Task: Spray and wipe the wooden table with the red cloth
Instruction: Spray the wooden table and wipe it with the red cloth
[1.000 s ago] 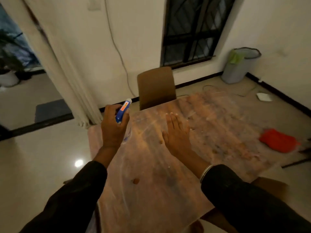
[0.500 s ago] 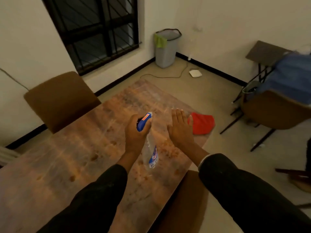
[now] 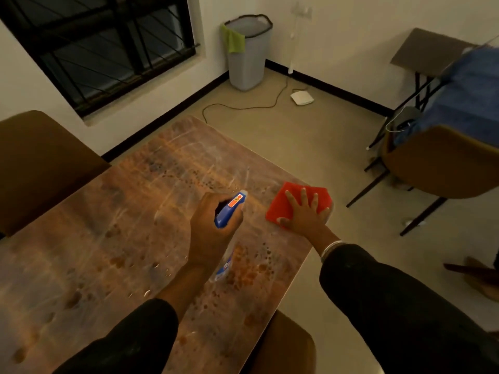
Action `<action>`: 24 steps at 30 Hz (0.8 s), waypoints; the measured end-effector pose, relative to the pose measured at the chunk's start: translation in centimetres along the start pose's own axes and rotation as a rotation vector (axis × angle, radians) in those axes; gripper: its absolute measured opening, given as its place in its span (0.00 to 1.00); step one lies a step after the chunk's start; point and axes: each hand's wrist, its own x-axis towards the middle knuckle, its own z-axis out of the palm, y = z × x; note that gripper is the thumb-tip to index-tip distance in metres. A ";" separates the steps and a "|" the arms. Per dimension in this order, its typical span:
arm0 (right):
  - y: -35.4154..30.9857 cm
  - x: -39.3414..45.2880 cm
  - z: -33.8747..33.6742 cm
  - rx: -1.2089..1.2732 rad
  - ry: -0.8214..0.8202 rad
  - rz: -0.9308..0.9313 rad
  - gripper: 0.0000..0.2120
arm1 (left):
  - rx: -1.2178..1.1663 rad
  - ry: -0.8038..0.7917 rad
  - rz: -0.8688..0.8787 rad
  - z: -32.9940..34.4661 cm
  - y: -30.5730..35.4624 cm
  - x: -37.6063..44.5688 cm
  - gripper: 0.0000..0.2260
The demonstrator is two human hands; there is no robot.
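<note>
- Left hand [image 3: 213, 230] closed around the neck of a spray bottle [image 3: 229, 211], blue trigger head pointing far and right, clear body hanging below the fist over the wooden table [image 3: 113, 238].
- Right hand [image 3: 306, 214] flat and open, fingers spread, palm pressed on the red cloth [image 3: 286, 201]; nothing gripped.
- Red cloth lying on the table's right edge, near its far right corner, just right of the bottle.
- Orange-red label on the blue head and a blue-and-white label low on the bottle; writing too blurred to read.
- Half a second ago: right hand hovering open just left of the cloth, not on it; now on top of it. Bottle in the same left-hand grip.
- Tabletop streaked and spotted with droplets around both hands.
- Brown chair [image 3: 40, 168] at far left, another brown chair back [image 3: 286, 344] at the near edge.
- Grey bin [image 3: 249, 55] with a green rag in the far corner, white device [image 3: 302, 98] and cable on the floor.
</note>
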 end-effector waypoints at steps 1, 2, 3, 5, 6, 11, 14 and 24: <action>0.2 0.4 0.4 -0.011 -0.026 0.012 0.44 | -0.008 0.000 0.001 0.1 -0.3 -0.1 0.14; 0.2 0.7 0.8 -0.024 -0.029 0.020 0.42 | -0.023 0.002 -0.014 0.2 -0.6 -0.3 0.14; 0.1 0.8 1.1 -0.040 -0.002 0.025 0.40 | -0.044 0.004 -0.054 0.4 -1.0 -0.7 0.14; -0.3 0.8 1.3 -0.101 0.104 0.013 0.31 | -0.078 -0.001 -0.172 0.6 -2.1 -1.9 0.07; -0.5 0.9 1.2 -0.131 0.141 -0.006 0.28 | -0.103 -0.006 -0.227 0.6 -2.3 -2.4 0.06; -2.1 1.0 -0.8 0.014 0.179 -0.083 0.24 | -0.194 -0.078 -0.367 0.1 -2.2 -1.8 0.07; -4.2 0.4 -1.4 0.247 0.269 -0.122 0.21 | -0.159 0.015 -0.383 -1.5 -2.0 -1.8 0.06; -26.7 -4.8 1.7 1.036 -0.011 -0.160 0.03 | 0.131 0.330 -0.360 -21.6 -3.0 -8.3 0.09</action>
